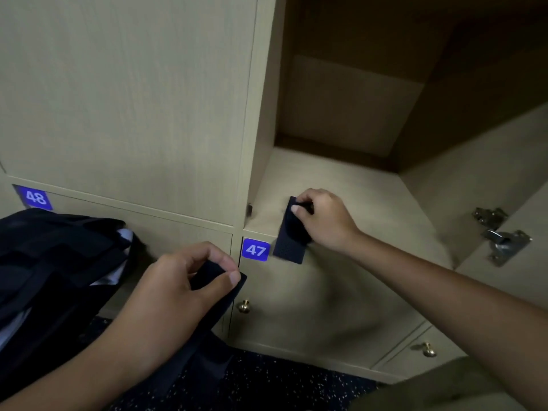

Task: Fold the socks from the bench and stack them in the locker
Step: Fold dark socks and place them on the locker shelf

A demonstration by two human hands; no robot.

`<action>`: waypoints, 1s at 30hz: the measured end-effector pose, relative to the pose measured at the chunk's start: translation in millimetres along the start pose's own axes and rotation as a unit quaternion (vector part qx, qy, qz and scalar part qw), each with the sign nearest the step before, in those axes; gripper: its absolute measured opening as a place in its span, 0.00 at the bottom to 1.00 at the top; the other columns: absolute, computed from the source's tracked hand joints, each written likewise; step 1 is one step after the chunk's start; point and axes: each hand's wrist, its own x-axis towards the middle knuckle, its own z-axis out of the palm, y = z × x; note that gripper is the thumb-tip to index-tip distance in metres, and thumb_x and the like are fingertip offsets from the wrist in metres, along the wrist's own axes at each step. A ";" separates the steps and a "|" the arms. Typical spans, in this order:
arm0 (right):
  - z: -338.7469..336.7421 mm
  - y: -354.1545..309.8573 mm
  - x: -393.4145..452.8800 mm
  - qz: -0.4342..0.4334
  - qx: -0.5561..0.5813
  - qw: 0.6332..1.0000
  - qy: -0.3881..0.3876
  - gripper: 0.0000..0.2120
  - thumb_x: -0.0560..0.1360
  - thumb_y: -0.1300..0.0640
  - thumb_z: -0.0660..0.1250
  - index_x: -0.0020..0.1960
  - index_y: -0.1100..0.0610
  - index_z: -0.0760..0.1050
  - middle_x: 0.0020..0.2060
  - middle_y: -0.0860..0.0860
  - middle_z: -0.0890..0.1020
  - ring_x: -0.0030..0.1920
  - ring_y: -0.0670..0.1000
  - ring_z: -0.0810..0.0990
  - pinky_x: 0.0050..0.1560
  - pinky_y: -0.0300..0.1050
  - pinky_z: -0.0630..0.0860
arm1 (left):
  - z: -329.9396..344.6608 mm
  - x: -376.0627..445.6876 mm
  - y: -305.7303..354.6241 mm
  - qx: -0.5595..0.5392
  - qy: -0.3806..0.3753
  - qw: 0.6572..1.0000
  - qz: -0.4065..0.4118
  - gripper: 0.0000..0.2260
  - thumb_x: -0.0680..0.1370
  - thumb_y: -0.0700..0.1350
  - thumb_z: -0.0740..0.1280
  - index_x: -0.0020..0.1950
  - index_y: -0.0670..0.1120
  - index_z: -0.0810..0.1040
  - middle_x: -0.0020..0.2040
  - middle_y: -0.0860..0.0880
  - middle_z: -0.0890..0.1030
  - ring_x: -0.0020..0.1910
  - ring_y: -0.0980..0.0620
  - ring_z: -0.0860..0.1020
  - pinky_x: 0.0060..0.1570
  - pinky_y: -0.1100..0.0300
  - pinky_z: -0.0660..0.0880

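Observation:
My right hand (324, 221) pinches a folded dark navy sock (290, 243) at the front edge of the open locker's shelf (341, 185); the sock's lower end hangs over the edge beside the blue number plate 47 (255, 249). My left hand (181, 280) is lower and to the left and grips another dark sock (221, 289), which hangs down from my thumb and fingers in front of the lower door.
A pile of dark clothes (53, 262) with a pale lining lies at the left under plate 48 (35, 197). The open locker door with metal hinges (501, 235) stands at the right. Lower doors have brass knobs (244, 306). Speckled dark carpet (281, 378) lies below.

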 end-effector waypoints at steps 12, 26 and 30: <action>-1.9 -17.4 -11.0 -0.017 -0.111 0.960 -0.258 0.25 0.87 0.48 0.49 0.83 0.53 0.52 0.83 0.51 0.50 0.80 0.54 0.49 0.75 0.51 0.51 | 9.3 7.5 3.1 0.011 -0.006 1.000 0.006 0.02 0.77 0.50 0.72 0.48 0.56 0.83 0.40 0.52 0.85 0.38 0.49 0.83 0.45 0.47 0.82; 27.4 -21.8 39.0 -0.038 -0.050 0.977 -0.206 0.24 0.86 0.46 0.52 0.82 0.48 0.57 0.82 0.48 0.55 0.81 0.53 0.50 0.76 0.52 0.48 | -10.5 2.6 -1.4 -0.008 0.010 1.000 0.000 0.02 0.77 0.50 0.71 0.47 0.54 0.83 0.44 0.50 0.86 0.43 0.46 0.84 0.50 0.45 0.82; 24.9 -20.1 31.3 -0.049 -0.032 0.986 -0.156 0.24 0.86 0.47 0.53 0.81 0.49 0.60 0.80 0.52 0.61 0.79 0.57 0.56 0.76 0.55 0.53 | -18.0 4.0 -5.3 -0.041 0.009 0.999 -0.010 0.04 0.78 0.46 0.71 0.47 0.55 0.84 0.45 0.50 0.87 0.45 0.49 0.85 0.51 0.50 0.83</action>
